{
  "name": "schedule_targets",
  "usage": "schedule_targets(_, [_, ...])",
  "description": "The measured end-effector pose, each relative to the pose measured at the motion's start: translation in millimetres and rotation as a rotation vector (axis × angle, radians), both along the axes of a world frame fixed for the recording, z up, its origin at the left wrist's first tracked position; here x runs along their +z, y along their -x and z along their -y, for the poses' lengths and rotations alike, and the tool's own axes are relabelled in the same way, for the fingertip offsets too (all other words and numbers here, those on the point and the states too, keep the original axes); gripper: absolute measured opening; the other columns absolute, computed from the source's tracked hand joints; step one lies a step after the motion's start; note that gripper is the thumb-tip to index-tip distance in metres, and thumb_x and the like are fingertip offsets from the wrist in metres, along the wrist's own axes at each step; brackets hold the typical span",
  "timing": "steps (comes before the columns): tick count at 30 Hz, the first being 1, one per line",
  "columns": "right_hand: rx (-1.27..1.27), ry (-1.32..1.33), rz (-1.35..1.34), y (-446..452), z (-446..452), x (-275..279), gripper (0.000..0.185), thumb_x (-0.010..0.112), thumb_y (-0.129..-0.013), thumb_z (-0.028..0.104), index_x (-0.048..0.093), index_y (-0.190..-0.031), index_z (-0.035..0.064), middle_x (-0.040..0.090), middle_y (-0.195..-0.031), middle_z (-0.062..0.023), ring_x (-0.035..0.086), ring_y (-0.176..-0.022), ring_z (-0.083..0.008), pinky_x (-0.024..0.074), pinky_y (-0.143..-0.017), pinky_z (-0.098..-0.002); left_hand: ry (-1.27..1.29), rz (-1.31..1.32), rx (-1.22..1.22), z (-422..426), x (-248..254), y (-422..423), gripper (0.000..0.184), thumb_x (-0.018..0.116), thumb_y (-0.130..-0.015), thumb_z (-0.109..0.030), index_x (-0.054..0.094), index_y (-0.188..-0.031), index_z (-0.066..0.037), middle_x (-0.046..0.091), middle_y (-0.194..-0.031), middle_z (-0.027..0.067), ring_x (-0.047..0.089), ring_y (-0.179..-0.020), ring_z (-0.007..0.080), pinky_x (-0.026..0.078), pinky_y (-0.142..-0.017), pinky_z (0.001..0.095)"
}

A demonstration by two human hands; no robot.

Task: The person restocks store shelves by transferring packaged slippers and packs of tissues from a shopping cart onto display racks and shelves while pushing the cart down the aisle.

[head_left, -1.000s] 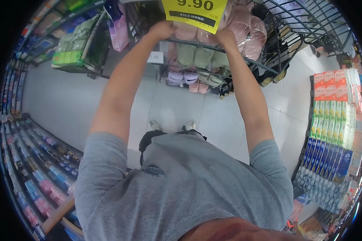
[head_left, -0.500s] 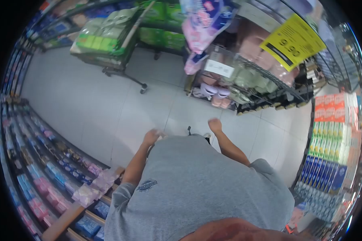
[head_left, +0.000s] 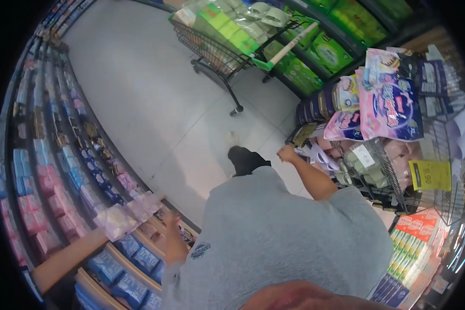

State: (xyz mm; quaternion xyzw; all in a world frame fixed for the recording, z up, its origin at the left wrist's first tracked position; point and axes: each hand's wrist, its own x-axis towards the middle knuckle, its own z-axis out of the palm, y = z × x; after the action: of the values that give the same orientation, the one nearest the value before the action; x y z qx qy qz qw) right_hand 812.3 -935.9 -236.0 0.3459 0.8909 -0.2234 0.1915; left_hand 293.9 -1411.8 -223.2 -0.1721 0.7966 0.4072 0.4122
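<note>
My left hand (head_left: 171, 219) hangs low at my side, near the edge of the shelves of packets; its blurred fingers look apart and nothing shows in them. My right hand (head_left: 288, 154) is in front of my body, fingers loosely bent and partly apart, with nothing visible in it. Just right of it are lilac slippers (head_left: 323, 156) on the wire rack. Further right lie wrapped pale green slippers (head_left: 367, 164) and a yellow price sign (head_left: 430, 175). Neither hand touches the rack.
A shopping cart (head_left: 212, 51) with wrapped slippers and green packs stands ahead. Pink and purple bags (head_left: 390, 103) hang at the right. Long shelves (head_left: 62, 155) curve along the left, with blue packets (head_left: 132, 287) nearby. Stacked boxes (head_left: 411, 243) stand at the lower right.
My hands have left the slipper rack and dropped to my sides. The view has turned left, so the rack now sits at the right and the cart lies ahead.
</note>
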Motion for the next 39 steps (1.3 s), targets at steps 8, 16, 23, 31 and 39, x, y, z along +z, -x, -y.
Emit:
schedule_targets(8, [-0.534,0.340,-0.398,282.5,-121.7,53.9,0.026,0.058,-0.072,0.024,0.069,-0.081,0.0022,0.066,-0.082,-0.0214,0.065,-0.080,-0.0353,0.0512,-0.074,-0.0416,-0.169,-0.040,-0.458,-241.0,46.2,16.9,0.030,0.059,-0.085,-0.021,0.062,-0.106,0.000,0.067,-0.085,0.0099,0.063,-0.067,0.0164,0.048,-0.058,0.0274])
schedule_targets(16, [-0.498,0.457,-0.507,397.8,-212.8,60.9,0.018,0.061,-0.079,0.016,0.067,-0.085,0.0001,0.065,-0.065,-0.0101,0.063,-0.056,-0.0176,0.0500,-0.056,-0.0308,0.098,0.078,-0.262,-330.3,60.0,172.7,0.024,0.055,-0.083,-0.016,0.061,-0.100,0.000,0.066,-0.078,0.0114,0.061,-0.060,0.0189,0.047,-0.052,0.0308])
schedule_targets(23, [-0.623,0.562,-0.764,474.8,-333.2,188.8,0.022,0.061,-0.085,0.017,0.065,-0.096,-0.0020,0.067,-0.076,-0.0103,0.065,-0.068,-0.0146,0.0504,-0.063,-0.0290,-0.016,0.095,-0.376,-485.4,61.4,246.8,0.031,0.056,-0.084,-0.019,0.059,-0.109,0.000,0.067,-0.090,0.0150,0.064,-0.074,0.0226,0.051,-0.066,0.0347])
schedule_targets(31, [-1.026,0.625,-1.368,483.5,-421.3,284.8,0.020,0.054,-0.093,0.012,0.060,-0.106,-0.0019,0.067,-0.088,-0.0101,0.065,-0.073,-0.0148,0.0524,-0.068,-0.0271,-0.222,0.135,-0.783,-736.6,80.1,291.4,0.034,0.059,-0.088,-0.025,0.058,-0.111,0.001,0.067,-0.096,0.0145,0.065,-0.079,0.0208,0.051,-0.068,0.0307])
schedule_targets(39, [-1.950,0.284,-1.581,424.2,-495.1,246.3,0.031,0.060,-0.088,0.018,0.055,-0.111,-0.0015,0.062,-0.098,-0.0139,0.063,-0.084,-0.0227,0.0523,-0.075,-0.0330,-0.715,-0.109,-1.200,-994.9,157.6,299.1,0.022,0.055,-0.091,-0.013,0.060,-0.106,0.002,0.067,-0.091,0.0114,0.063,-0.077,0.0166,0.050,-0.068,0.0255])
